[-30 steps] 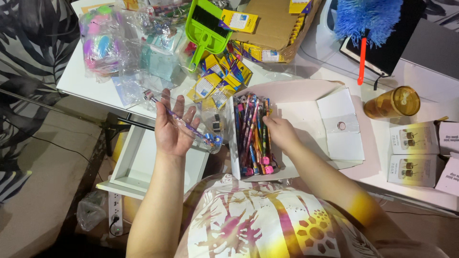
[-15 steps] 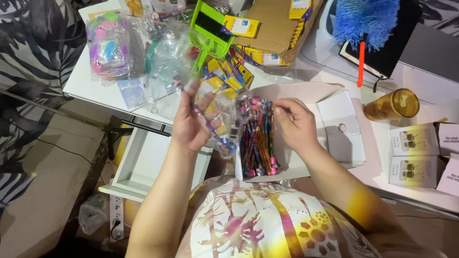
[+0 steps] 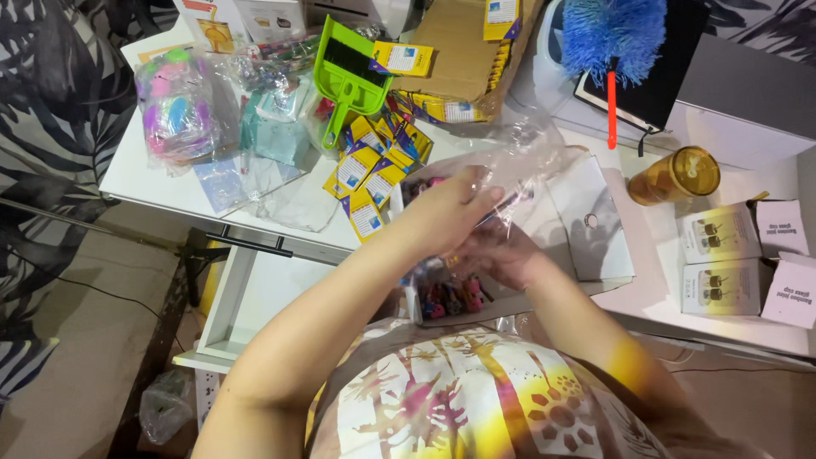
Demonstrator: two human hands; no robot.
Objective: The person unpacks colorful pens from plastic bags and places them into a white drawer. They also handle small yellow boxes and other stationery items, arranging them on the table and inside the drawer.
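A white surface [image 3: 170,191] is carrying a crowd of goods, and at its near edge a person in a yellow patterned top is working over a shallow white box [image 3: 595,229] whose lid flap is lying open to the right. A flattened brown carton [image 3: 463,51] is lying at the back, beside a blue feather duster [image 3: 614,34] with an orange handle. To the left, a clear bag of pastel toys [image 3: 174,115] is sitting near a green dustpan [image 3: 348,72], with small yellow packets [image 3: 370,174] spilling between them and the box. At the right, small white cartons [image 3: 722,259] are stacked beside an amber tumbler [image 3: 676,176].

The clear plastic bag [image 3: 518,153] is being held up just above the box, crumpled between both hands. The left hand [image 3: 446,212] is closing around its lower part from above; the right hand [image 3: 501,255] is curling under it, fingers gripping the same plastic. Coloured pens [image 3: 450,297] are showing in the box's near end, below the wrists.
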